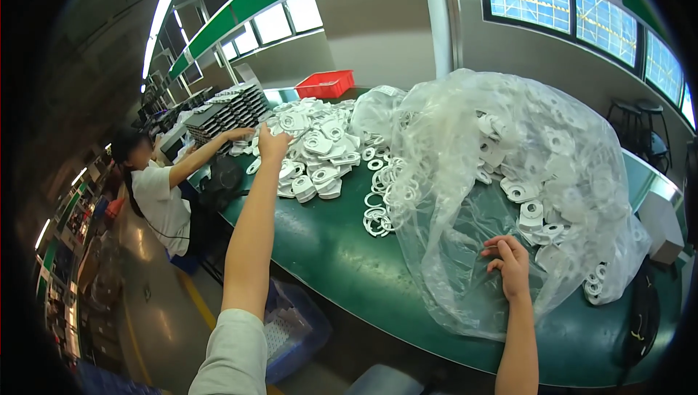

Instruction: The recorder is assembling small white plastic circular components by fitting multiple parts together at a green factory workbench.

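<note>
My left hand is stretched far forward over the left end of a heap of white plastic parts, flat pieces with round holes. Its fingertips point away and are mostly hidden behind the hand, so I cannot see whether they grip a part. Nearer to me, my right hand hovers at the front of a big clear plastic bag, its fingers loosely curled, apart and holding nothing. More of the same white parts lie inside the bag. Several white rings lie between the heap and the bag.
A co-worker at the left reaches an arm toward the heap. Stacked grey trays and a red bin stand behind it. A blue tub sits below the green table's front edge. At the right are a white box and a black pouch.
</note>
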Tool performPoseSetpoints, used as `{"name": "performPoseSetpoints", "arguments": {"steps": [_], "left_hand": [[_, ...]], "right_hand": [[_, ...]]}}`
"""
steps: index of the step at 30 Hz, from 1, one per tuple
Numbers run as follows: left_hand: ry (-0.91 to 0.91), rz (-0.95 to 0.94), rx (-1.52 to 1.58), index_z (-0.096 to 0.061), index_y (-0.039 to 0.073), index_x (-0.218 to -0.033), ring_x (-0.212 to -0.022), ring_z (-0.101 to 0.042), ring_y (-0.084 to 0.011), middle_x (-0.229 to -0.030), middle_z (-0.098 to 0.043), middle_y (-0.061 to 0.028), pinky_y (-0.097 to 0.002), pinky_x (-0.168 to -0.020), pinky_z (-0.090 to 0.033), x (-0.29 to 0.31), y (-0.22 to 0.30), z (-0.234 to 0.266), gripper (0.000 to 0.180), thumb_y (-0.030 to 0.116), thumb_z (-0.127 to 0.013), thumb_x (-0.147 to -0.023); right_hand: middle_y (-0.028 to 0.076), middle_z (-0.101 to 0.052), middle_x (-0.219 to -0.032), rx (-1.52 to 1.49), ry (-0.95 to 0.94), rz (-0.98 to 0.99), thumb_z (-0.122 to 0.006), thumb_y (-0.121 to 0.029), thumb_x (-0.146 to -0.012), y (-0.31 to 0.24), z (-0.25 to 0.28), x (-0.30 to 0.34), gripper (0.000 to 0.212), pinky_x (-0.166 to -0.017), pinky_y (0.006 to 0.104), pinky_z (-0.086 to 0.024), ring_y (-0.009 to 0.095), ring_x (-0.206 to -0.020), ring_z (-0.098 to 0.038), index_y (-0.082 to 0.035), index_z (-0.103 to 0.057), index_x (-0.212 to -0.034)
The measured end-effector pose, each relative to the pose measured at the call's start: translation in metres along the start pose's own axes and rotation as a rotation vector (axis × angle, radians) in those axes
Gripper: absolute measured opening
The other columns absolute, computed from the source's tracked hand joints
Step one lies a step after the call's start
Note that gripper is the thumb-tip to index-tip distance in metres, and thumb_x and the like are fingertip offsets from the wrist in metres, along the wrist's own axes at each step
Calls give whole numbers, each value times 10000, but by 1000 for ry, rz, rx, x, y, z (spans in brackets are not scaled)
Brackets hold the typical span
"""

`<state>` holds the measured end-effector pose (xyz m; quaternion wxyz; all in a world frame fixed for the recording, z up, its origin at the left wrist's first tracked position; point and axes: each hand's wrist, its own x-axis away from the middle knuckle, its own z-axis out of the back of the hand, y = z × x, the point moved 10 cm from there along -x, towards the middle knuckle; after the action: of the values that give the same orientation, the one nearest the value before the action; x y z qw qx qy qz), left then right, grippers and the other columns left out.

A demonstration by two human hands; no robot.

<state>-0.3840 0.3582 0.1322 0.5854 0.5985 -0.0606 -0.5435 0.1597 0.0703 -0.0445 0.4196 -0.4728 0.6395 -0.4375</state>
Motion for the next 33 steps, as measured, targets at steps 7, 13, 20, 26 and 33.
{"name": "performPoseSetpoints", "arguments": {"steps": [7,13,20,26,33], "left_hand": [[-655,-174,348,-553,-32,-1150,-827,-634,-159,-1004,-599,-101,-280,-706,-542,208,133,-149,323,-13,-551,-828],[-1087,-694,257,-662,38,-997,-850,-630,-305,-936,-635,-151,-334,-723,-523,414,284,-254,237,44,-638,-762],[-580,-847,-21,-658,61,-987,-976,-580,-306,-1025,-615,-114,-397,-803,-491,420,275,-304,234,85,-664,-754],[-601,-908,297,-664,83,-1003,-862,-632,-312,-983,-641,-118,-377,-773,-507,397,289,-227,259,-18,-600,-773],[-791,-1082,197,-660,81,-977,-948,-587,-302,-1055,-600,-107,-372,-764,-505,446,340,-161,328,-52,-588,-685]], "right_hand": [[109,-635,-905,76,8,-25,-503,-159,-927,6,4,-6,196,-533,237,-480,164,-756,-628,8,-598,-967],[98,-643,-893,48,46,-25,-484,-65,-902,7,20,-2,155,-545,241,-492,151,-726,-627,15,-598,-970],[99,-623,-856,-35,54,-25,-510,-67,-898,12,11,-7,133,-522,248,-478,144,-677,-609,25,-564,-977],[151,-619,-1002,-425,281,-105,-497,-272,-949,8,30,3,364,-573,300,-537,250,-827,-662,14,-486,-1174],[121,-602,-937,-482,384,-126,-580,-47,-856,21,43,-4,371,-615,351,-569,224,-786,-627,-17,-441,-1199]]}}
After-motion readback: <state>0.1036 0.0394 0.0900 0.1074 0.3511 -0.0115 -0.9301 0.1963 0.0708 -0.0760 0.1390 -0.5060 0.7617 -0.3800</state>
